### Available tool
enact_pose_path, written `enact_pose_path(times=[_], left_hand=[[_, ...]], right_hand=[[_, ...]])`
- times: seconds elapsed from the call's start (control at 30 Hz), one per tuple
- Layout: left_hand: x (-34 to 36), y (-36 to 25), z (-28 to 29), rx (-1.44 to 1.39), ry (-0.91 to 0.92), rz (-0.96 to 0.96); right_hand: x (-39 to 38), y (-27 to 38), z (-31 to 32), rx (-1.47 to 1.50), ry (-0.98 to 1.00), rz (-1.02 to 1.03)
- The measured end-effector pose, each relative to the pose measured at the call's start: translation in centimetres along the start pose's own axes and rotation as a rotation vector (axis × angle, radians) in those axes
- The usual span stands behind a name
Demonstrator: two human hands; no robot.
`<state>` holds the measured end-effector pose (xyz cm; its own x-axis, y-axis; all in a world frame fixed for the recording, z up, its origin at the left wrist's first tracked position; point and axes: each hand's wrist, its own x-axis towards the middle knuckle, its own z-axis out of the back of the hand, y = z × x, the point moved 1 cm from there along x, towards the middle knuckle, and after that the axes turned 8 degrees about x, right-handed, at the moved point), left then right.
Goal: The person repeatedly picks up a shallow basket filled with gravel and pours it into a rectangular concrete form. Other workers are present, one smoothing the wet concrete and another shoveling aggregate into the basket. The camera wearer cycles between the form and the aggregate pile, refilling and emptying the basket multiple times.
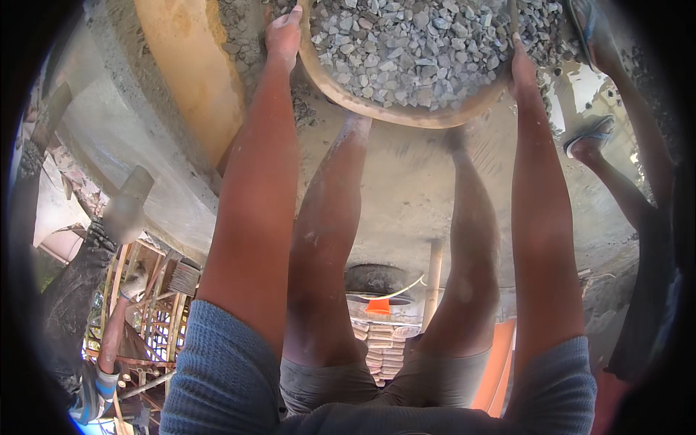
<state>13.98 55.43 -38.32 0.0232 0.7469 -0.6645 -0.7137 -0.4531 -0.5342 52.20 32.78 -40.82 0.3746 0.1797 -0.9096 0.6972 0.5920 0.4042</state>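
Note:
A wide round pan (420, 120) with a dusty tan rim is in front of me at the top of the view, its far side cut off by the picture's edge. Grey crushed stone (409, 54) fills it. My left hand (284, 36) is closed on the left side of the rim, thumb along the edge. On the opposite side, my right hand (523, 67) grips the rim, its fingers mostly hidden. Both arms reach straight down, and the pan's near edge overlaps my feet.
Wet grey concrete ground (406, 188) lies around my legs. A person's sandalled foot (591, 138) stands close on the right; another person's arm (112, 333) shows at lower left. A yellowish board (188, 65) lies left. Behind are an orange bucket (378, 306) and stacked bricks (382, 341).

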Motion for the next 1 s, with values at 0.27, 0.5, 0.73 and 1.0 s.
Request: enact_pose_path(times=[0.27, 0.5, 0.73, 1.0], left_hand=[[-2.3, -2.3, -1.5, -0.412, 0.224, 0.249], [-20.8, -5.6, 0.8, -0.161, -0.042, -0.008], [-45.0, -8.8, 16.5, -1.029, 0.212, 0.062], [-47.4, -3.4, 28.1, -1.353, -0.276, 0.167]], right_hand=[[-5.3, -1.0, -2.9, 0.163, 0.071, 0.008], [-24.2, 2.5, -0.8, -0.075, -0.039, 0.198], [-50.7, 14.3, 1.0, -0.323, 0.485, 0.288], [-56.9, 15.7, -19.3, -0.597, 0.633, 0.241]])
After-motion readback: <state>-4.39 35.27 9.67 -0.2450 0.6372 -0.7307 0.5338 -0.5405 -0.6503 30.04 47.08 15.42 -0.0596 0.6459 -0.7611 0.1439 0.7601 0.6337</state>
